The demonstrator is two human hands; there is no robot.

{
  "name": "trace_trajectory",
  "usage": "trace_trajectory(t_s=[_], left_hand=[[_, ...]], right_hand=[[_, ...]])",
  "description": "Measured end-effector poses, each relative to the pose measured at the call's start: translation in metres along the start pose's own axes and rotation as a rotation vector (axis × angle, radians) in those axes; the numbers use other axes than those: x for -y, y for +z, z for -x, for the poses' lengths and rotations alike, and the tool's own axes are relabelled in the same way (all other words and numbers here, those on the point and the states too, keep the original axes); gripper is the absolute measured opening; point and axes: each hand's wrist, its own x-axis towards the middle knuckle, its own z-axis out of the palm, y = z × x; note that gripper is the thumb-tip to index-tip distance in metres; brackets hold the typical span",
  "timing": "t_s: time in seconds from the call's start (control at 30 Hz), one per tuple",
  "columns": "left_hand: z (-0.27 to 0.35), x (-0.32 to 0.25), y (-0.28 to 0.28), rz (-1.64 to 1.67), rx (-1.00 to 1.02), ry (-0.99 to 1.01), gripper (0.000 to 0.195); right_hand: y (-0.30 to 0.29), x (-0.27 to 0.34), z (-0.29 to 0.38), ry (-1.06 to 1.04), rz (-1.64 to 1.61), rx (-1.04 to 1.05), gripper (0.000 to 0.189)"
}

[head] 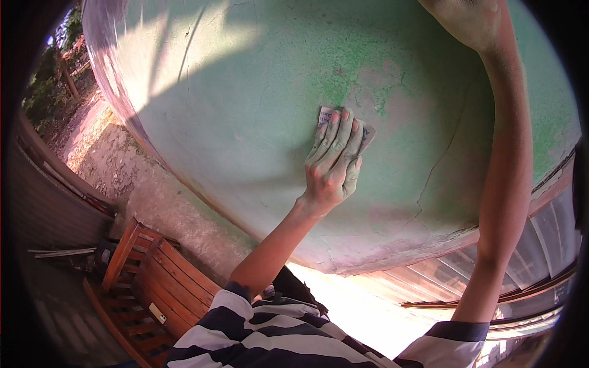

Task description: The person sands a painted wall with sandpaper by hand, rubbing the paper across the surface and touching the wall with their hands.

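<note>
My left hand (332, 156), dusty and pale at the fingers, presses a folded sheet of sandpaper (368, 133) flat against a green painted wall (239, 119). Printed marks show on the sheet's back at both sides of the fingers. Around and above the hand the paint is worn in patches, with pinkish and brighter green areas. My right arm reaches up along the wall at the right; of my right hand (464, 18) only the dusty lower part shows at the top edge, so its fingers and anything in them are hidden.
A slatted wooden bench (170, 280) with a phone (158, 313) on it stands at the lower left. Cracks run down the wall at the right and upper left. Rough concrete ground (156, 207) borders the wall's base. Corrugated roofing sheets (441, 276) show at the lower right.
</note>
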Motion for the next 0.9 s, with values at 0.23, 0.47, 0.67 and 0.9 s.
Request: trace_trajectory(t_s=[0.23,0.47,0.67,0.9], left_hand=[[-0.075,0.037,0.009,-0.015,-0.091,0.108,0.045],[0.01,0.004,0.002,-0.032,0.032,0.056,0.045],[-0.083,0.051,0.002,0.002,-0.011,0.103,0.044],[-0.028,0.014,-0.006,0.02,-0.036,0.049,0.044]], right_hand=[[0.0,0.007,-0.001,0.088,0.043,0.046,0.058],[-0.009,0.014,-0.007,0.043,0.065,0.118,0.058],[-0.002,0.012,-0.005,-0.034,0.154,0.023,0.059],[0.0,-0.003,0.002,-0.04,0.095,-0.018,0.059]])
